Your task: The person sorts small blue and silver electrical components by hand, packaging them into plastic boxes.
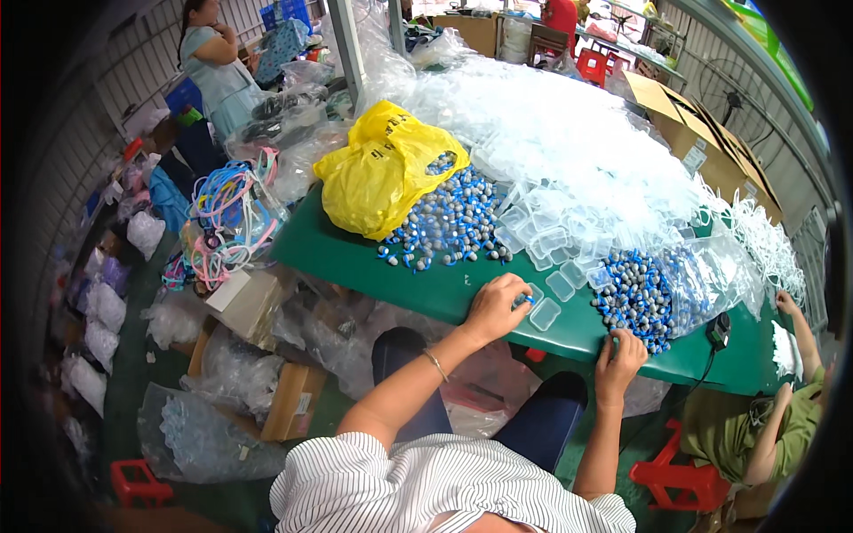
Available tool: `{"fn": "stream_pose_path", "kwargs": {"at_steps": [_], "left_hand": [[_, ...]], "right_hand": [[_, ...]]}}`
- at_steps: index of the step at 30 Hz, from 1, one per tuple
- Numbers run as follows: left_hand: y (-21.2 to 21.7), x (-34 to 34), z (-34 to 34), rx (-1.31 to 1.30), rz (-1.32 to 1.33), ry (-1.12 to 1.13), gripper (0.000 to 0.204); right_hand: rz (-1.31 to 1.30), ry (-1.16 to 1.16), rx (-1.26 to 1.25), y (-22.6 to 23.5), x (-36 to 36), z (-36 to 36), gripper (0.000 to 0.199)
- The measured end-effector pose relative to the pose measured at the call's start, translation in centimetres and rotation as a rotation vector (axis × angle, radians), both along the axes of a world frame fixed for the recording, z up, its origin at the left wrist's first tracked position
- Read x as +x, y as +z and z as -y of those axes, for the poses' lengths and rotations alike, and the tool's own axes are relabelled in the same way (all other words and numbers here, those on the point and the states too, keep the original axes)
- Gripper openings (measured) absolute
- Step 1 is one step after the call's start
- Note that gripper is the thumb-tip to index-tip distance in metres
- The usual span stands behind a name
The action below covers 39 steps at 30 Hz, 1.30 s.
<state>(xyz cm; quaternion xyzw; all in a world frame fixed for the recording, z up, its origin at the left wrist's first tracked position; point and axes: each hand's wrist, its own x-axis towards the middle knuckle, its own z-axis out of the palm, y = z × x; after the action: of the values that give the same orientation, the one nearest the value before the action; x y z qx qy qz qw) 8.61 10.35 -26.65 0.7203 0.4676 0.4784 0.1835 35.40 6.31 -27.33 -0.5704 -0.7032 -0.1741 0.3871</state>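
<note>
Workshop: piled plastic boxes (569, 133), blue-grey pieces (633, 298), green worktable (435, 289).

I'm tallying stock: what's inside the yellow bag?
Blue-and-grey pieces show through an opening in the bag and lie heaped at its lower right. Whether any are actually inside is unclear; the bag covers the rest.

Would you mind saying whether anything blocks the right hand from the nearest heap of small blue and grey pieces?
Nothing visible does: the right hand is at the near edge of the heap of small blue and grey pieces. A clear plastic bag lies at the heap's right, away from the fingers.
</note>
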Motion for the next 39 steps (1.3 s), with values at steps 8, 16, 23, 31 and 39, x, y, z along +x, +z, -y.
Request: {"fn": "stream_pose_path", "kwargs": {"at_steps": [8, 16, 23, 31, 39], "left_hand": [[0.5, -0.7, 0.0, -0.056, 0.038, 0.065, 0.016], [1.1, -0.6, -0.4, -0.098, 0.027, 0.064, 0.016], [1.3, -1.0, -2.1, 0.095, -0.151, -0.056, 0.015], [1.2, -1.5, 0.2, -0.062, -0.191, 0.015, 0.014], [0.1, -1.5, 0.8, -0.113, -0.095, 0.092, 0.015]], "right_hand": [[-0.042, 0.069, -0.079, 0.4, -1.3, -1.2, 0.017], [-0.278, 0.303, -0.088, 2.8, -3.9, -1.3, 0.017], [-0.455, 0.555, -0.242, 3.7, -8.5, -2.2, 0.018], [-0.312, 0.533, -0.275, 2.1, -10.4, -1.5, 0.015], [-0.406, 0.606, -0.351, 1.3, -10.5, -5.1, 0.006]]}}
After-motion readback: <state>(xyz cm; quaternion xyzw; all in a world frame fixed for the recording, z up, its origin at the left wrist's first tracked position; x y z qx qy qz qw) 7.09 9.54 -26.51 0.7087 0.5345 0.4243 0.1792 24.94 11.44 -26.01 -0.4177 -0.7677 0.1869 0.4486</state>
